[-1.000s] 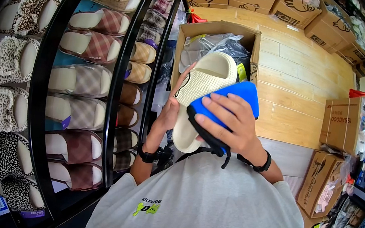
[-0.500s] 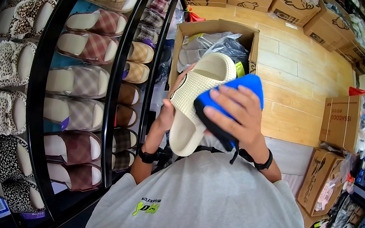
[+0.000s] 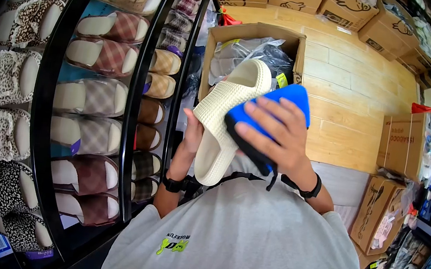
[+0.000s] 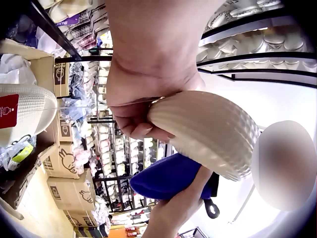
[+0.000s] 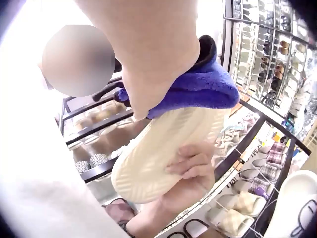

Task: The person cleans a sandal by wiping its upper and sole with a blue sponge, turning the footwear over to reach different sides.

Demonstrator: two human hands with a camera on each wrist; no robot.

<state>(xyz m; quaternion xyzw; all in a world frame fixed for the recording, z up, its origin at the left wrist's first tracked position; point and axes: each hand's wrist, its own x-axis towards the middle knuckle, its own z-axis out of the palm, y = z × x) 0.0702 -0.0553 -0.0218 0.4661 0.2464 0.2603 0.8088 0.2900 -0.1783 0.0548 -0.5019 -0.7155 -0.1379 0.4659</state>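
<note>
My left hand (image 3: 191, 134) grips a cream slide slipper (image 3: 218, 110) from its left side, its fingers curled under the sole (image 5: 148, 153) in the right wrist view. The slipper is tilted, with its textured strap and open footbed visible from above. Against its right side, my right hand (image 3: 281, 135) holds a blue plush pad (image 3: 291, 96) with a black edge and a hanging black loop. The fingers lie across the back of the pad. In the left wrist view the blue pad (image 4: 161, 178) sits right beside the slipper (image 4: 213, 129).
A cardboard box (image 3: 299, 58) with plastic-wrapped slippers stands ahead. Another pale slipper with a red tag (image 4: 7, 111) shows in the left wrist view. A black-framed rack (image 3: 50, 85) of slippers stands on the left. More cartons (image 3: 402, 143) line the right and back.
My left hand has turned the slipper and shifted it slightly left; its toe end now leans right. The right hand and pad have moved a little up, and the gap to the footbed has widened.
</note>
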